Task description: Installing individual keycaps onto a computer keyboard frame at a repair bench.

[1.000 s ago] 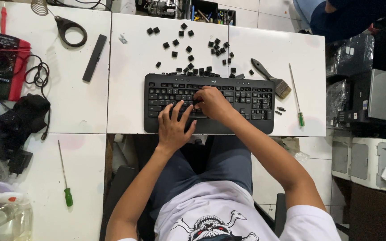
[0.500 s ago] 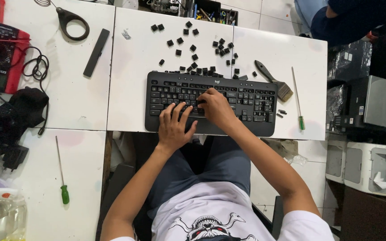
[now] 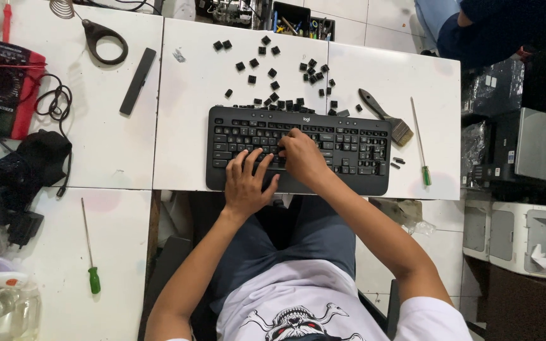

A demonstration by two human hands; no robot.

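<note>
Head view: two hands (image 3: pixel 276 167) on one keyboard (image 3: pixel 355 145); two screwdrivers (image 3: pixel 94 278).

Repair workshop: multimeter (image 3: pixel 4 88), screwdrivers (image 3: pixel 90 246), brush (image 3: pixel 387 117), loose keycaps (image 3: pixel 273 72) on white tables (image 3: pixel 115 145).

Keys beneath right hand (image 3: pixel 303 159) hidden

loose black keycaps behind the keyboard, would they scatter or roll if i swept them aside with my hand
The loose keycaps look small and light, so they would probably slide and scatter easily on the smooth white table. Their blocky shape suggests tumbling, not rolling far. Some lie against the keyboard, which might stop them.
</note>
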